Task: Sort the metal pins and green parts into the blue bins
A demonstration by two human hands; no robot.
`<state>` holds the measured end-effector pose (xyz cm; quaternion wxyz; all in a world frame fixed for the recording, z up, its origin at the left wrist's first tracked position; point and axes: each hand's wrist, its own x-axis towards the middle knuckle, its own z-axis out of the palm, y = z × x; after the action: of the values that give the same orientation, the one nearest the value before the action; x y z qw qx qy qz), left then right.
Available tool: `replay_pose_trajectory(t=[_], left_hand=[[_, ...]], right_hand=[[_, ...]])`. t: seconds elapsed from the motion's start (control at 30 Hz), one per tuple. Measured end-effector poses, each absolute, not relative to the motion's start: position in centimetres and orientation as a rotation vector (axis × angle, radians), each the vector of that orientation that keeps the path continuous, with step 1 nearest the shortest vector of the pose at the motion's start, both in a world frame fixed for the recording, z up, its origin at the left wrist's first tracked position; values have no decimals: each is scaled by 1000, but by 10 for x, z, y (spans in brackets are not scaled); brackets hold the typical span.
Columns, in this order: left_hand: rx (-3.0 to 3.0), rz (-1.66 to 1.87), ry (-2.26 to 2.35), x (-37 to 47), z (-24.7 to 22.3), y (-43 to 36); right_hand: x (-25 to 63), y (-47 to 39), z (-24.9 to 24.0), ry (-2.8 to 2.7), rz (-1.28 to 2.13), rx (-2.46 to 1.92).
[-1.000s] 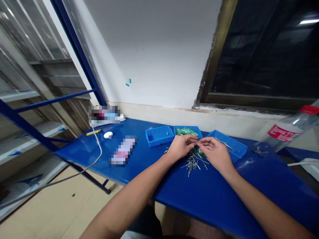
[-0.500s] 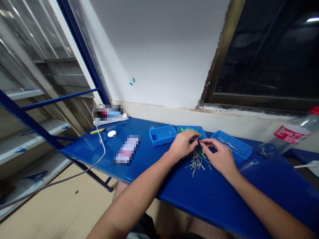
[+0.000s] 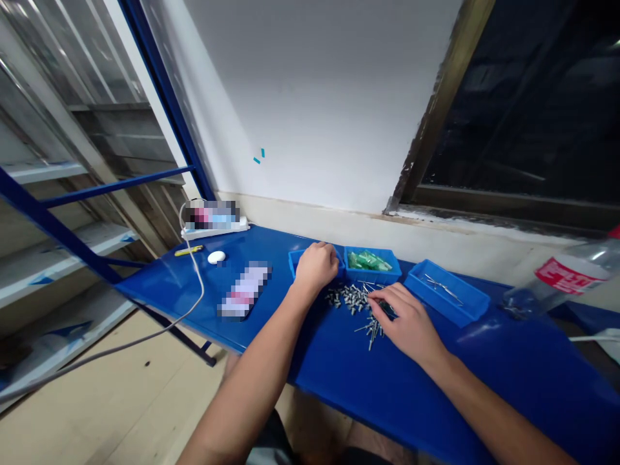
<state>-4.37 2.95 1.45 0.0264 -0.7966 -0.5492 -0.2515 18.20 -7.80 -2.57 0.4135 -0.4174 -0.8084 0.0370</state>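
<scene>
My left hand (image 3: 317, 265) is over the left blue bin (image 3: 292, 266), its fingers curled inward; what they hold, if anything, is hidden. On the tabletop in front of the bins lies a heap of short metal fasteners (image 3: 355, 298). Several long thin metal pins (image 3: 372, 332) lie spread at its near side. The fingertips of my right hand (image 3: 409, 316) come together at the heap's right edge, and whatever is between them is too small to make out. Green pieces (image 3: 369, 260) fill part of the middle blue bin (image 3: 394, 271). A few thin metal pins (image 3: 443, 289) rest in the right blue bin (image 3: 467, 313).
A clear bottle with a red label (image 3: 564, 278) stands at the right. On the left of the blue table (image 3: 271, 323) are a pixelated flat object (image 3: 246, 290), a white oval object (image 3: 216, 258), a yellow cutter (image 3: 188, 250) and a cable (image 3: 198, 278). A wall runs behind.
My left hand has moved left from the middle bin to the left bin, uncovering the green pieces and the heap. My right hand has moved slightly left and down to the heap.
</scene>
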Motion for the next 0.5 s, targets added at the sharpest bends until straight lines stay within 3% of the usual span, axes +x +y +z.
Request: replay_pose_trajectory(t=[0.27,0.5], left_hand=[[-2413,-642,-1704,-42,21,23],[-2545,-880,-1429,-31,21,18]], right_hand=[[182,-70,-29,-2057,63,-1076],[176,-57,-26,-2172,15,-1013]])
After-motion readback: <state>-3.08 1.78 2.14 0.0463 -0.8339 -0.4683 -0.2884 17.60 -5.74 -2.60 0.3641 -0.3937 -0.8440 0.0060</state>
